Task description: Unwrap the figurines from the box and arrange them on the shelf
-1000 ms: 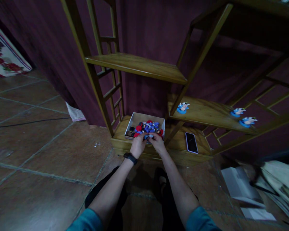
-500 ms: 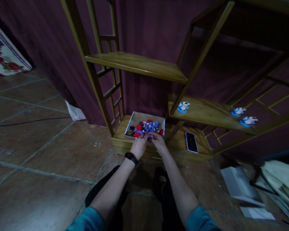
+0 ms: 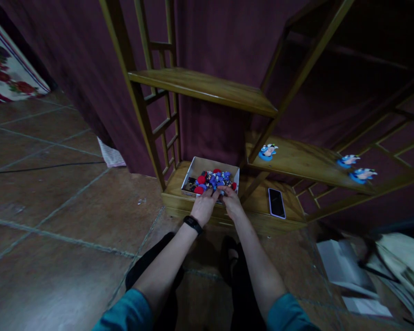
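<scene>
A shallow cardboard box (image 3: 211,163) sits on the low wooden shelf, holding a jumble of small red, blue-purple and black figurines (image 3: 216,178). My left hand (image 3: 204,208), with a black band on its wrist, is at the box's front edge. Its fingers stretch apart over the figurines. Close beside it, my right hand (image 3: 232,203) has its fingers bent inward over the front rim. A small pale-blue thing shows partly between the hands, seemingly in the right fingers; its kind is hidden.
A phone (image 3: 276,203) lies on the low shelf to the right. Several blue-and-white figurines (image 3: 268,151) stand along the middle shelf (image 3: 296,161). An upper wooden shelf (image 3: 203,89) juts out above the box. White paper and a pale bag (image 3: 400,257) are on the right.
My hands were together around a small thing at the box's front; now my left fingers have parted from it and reach toward the figurines. The view has shifted slightly.
</scene>
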